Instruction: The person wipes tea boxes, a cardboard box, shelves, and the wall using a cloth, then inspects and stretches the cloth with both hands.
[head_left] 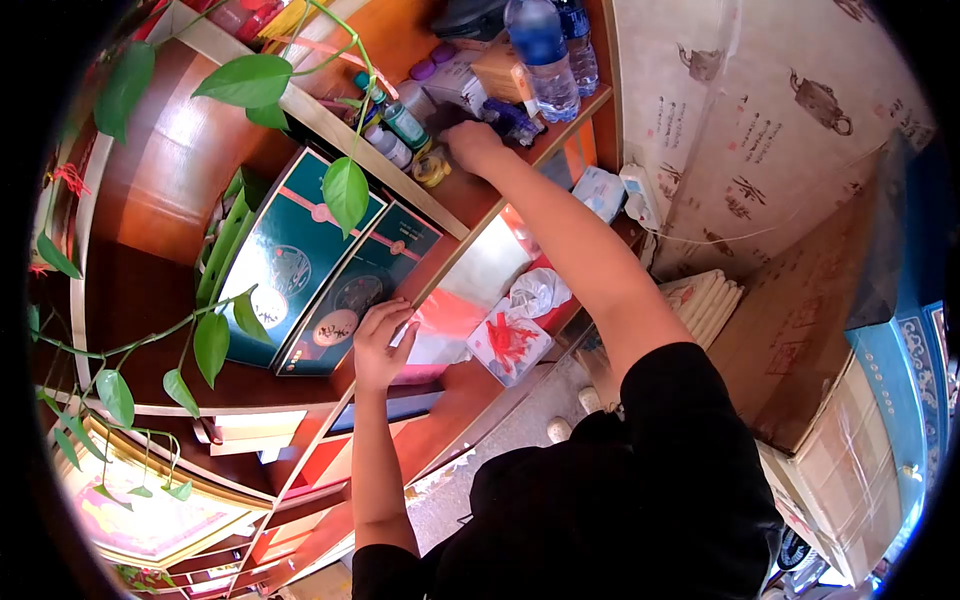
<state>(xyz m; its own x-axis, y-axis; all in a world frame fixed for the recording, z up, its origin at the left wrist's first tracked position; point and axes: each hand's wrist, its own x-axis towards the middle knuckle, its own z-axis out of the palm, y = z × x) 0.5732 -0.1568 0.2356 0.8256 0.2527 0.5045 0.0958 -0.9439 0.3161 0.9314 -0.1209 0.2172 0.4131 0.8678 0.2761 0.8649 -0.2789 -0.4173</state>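
Fingers (460, 133) of the right hand (478, 148) are reaching into the upper shelf (465, 195), touching or nearly touching a dark item (447, 117); their tips are hiding in shadow, so whether they are gripping it, cannot tell. The dark item is sitting between the small bottles (404, 124) and a purple thing (513, 121), its shape too unclear to name. A yellow roll-like item (432, 168) is lying just beside the wrist, partly hidden. Two water bottles (545, 62) are standing close by, one overlapping the other; labels blurred. A small white box (456, 84) is sitting behind. The left hand (378, 346) is resting at the shelf edge, fingers open and slightly spread, near two dark green boxes (300, 255). Vine leaves (345, 193) are hanging in front, covering parts of the boxes. The right forearm is crossing over the lower shelf, blocking some of it.
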